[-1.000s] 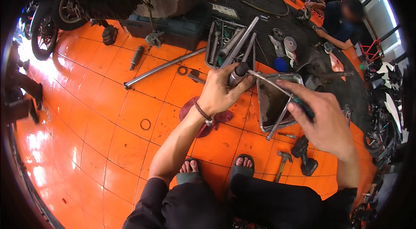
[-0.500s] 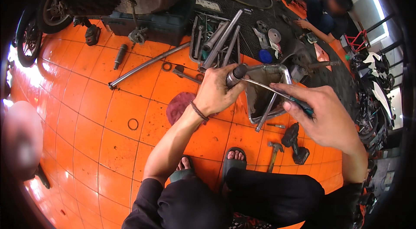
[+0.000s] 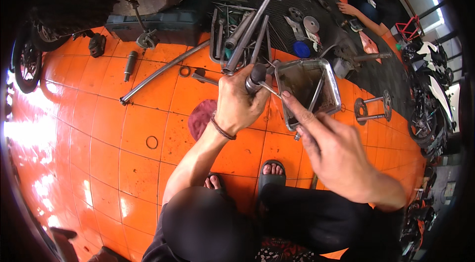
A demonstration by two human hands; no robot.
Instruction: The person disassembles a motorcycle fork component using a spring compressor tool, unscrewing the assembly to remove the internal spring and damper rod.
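My left hand (image 3: 240,98) is closed around a metal tube whose dark, round end (image 3: 256,78) faces up toward me; the rest of the tube is hidden by the hand. My right hand (image 3: 331,148) grips a screwdriver, its index finger stretched along the thin shaft (image 3: 272,90). The shaft's tip meets the rim of the tube's dark end; the palm covers the handle. Just beyond the right hand sits a rectangular metal pan (image 3: 338,88) with dirty residue inside and a rod (image 3: 318,91) leaning across it. A dark red cloth (image 3: 202,119) lies beside my left wrist.
Several long metal tubes (image 3: 251,34) rest on a tool tray (image 3: 214,46) ahead. Another long tube (image 3: 163,74) lies on the orange tiles (image 3: 99,133), near a loose ring (image 3: 152,142). A disc-ended part (image 3: 373,108) stands right of the pan. Another person (image 3: 376,4) crouches at far right.
My right hand has come lower and turned, so the screwdriver's green handle is now covered. Its tip stays at the tube's end. The whole view has shifted slightly; the hammer and drill are now hidden.
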